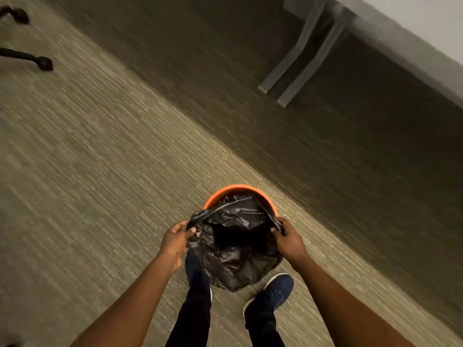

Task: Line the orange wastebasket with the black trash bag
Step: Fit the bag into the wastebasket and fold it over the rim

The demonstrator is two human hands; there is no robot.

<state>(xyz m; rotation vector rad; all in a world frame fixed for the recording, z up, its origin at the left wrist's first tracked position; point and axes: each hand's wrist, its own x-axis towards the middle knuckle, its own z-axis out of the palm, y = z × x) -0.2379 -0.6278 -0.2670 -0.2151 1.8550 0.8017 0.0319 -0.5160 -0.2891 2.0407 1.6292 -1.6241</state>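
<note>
The orange wastebasket (pixel 226 192) stands on the carpet just ahead of my feet; only the far arc of its rim shows. The black trash bag (pixel 235 249) hangs over it with its mouth pulled wide. My left hand (pixel 175 240) pinches the bag's left edge and my right hand (pixel 288 237) pinches its right edge. The far edge of the bag sits inside the orange rim, and the crumpled body of the bag droops toward me, hiding the near side of the basket.
Beige carpet (pixel 100 159) covers the floor. Grey table legs (pixel 300 63) and a tabletop edge (pixel 413 46) stand at the upper right. Black chair casters (pixel 45 63) are at the upper left. My blue shoes (pixel 275 291) stand just behind the basket.
</note>
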